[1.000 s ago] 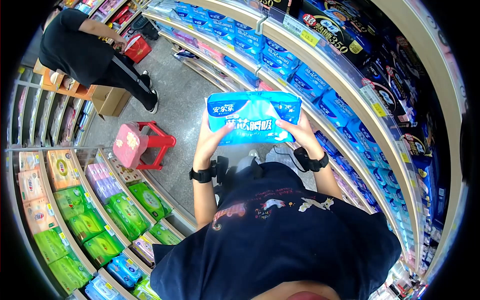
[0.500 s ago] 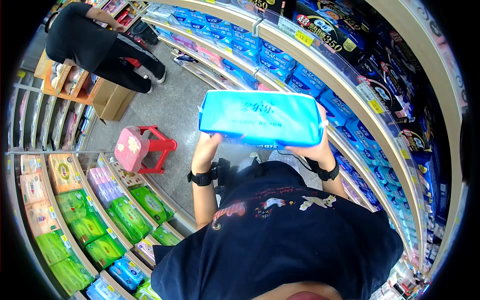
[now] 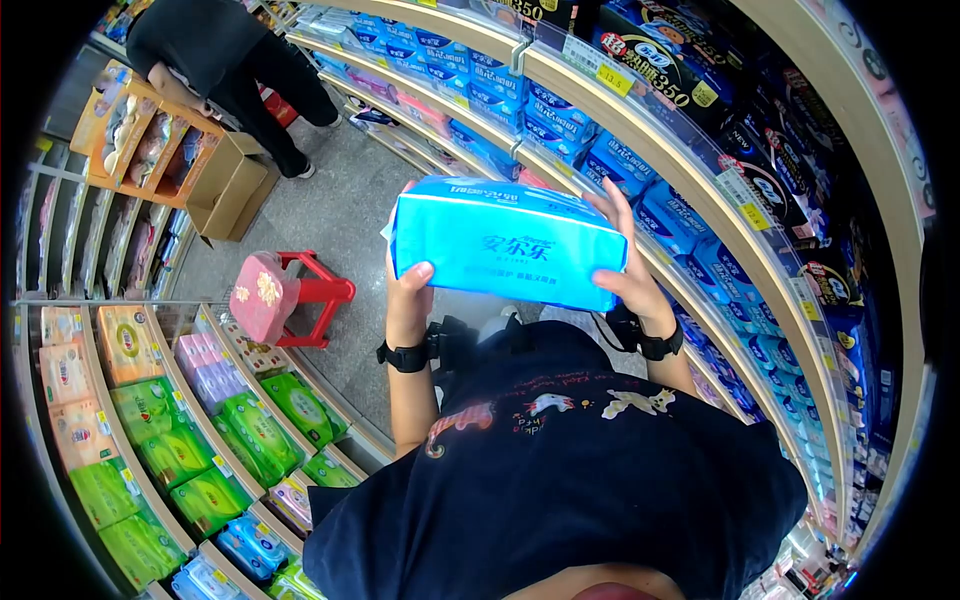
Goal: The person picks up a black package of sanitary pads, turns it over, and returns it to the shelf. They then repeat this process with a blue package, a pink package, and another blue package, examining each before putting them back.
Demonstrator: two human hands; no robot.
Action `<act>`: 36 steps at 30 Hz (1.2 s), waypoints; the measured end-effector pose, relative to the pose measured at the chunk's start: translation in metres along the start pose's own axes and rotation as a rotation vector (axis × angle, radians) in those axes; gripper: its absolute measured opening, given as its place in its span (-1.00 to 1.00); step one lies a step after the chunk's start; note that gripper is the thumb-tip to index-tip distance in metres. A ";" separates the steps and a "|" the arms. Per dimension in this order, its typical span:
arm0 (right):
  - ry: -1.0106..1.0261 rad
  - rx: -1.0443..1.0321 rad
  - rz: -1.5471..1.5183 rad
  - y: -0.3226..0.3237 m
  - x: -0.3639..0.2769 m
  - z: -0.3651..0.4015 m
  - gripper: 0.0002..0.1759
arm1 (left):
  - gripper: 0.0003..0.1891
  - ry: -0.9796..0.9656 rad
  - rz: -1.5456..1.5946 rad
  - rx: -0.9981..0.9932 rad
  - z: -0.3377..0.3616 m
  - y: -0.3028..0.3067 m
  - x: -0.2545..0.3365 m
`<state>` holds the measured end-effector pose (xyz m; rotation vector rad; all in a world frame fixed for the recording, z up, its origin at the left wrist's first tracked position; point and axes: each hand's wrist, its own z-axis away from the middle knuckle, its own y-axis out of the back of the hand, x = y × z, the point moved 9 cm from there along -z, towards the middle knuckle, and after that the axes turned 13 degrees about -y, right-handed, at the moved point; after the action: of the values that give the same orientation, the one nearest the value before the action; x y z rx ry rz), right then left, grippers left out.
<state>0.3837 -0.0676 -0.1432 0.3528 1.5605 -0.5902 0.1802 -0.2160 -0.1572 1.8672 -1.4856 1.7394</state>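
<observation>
A bright blue soft plastic package [image 3: 510, 243] with dark blue Chinese lettering is held out in front of my chest, its long side toward me. My left hand [image 3: 408, 290] grips its left end, the thumb pressed on the near face. At the right end, my right hand [image 3: 632, 265] is closed round the package, with its thumb on the near face and its fingers along the far edge. What the package holds cannot be seen. Several similar blue packages [image 3: 615, 165] stand on the shelf just beyond it.
Curved shelves [image 3: 575, 75] run along the right, with dark packages [image 3: 650, 50] higher up. A red stool [image 3: 320, 290] with a pink seat stands on the floor to the left. Tissue packs [image 3: 180, 455] fill the lower-left shelves. Beside a cardboard box [image 3: 232, 190], a person [image 3: 200, 50] bends over.
The package has turned in my hands, so its lettered side now faces me more fully and the top shows. My right fingers have shifted up its end. The other person has bent further down.
</observation>
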 end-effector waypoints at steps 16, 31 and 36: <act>-0.089 0.070 0.045 -0.013 -0.007 -0.005 0.19 | 0.17 -0.015 -0.128 -0.031 -0.001 0.002 0.006; 0.094 0.055 0.134 -0.032 -0.046 -0.008 0.47 | 0.34 0.322 -0.104 -0.202 0.018 0.012 0.016; 0.007 -0.132 0.104 -0.041 -0.044 -0.012 0.60 | 0.32 0.316 -0.059 -0.179 0.024 0.013 0.020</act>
<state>0.3550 -0.0888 -0.0932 0.3335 1.5695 -0.4035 0.1829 -0.2497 -0.1535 1.4556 -1.3962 1.7149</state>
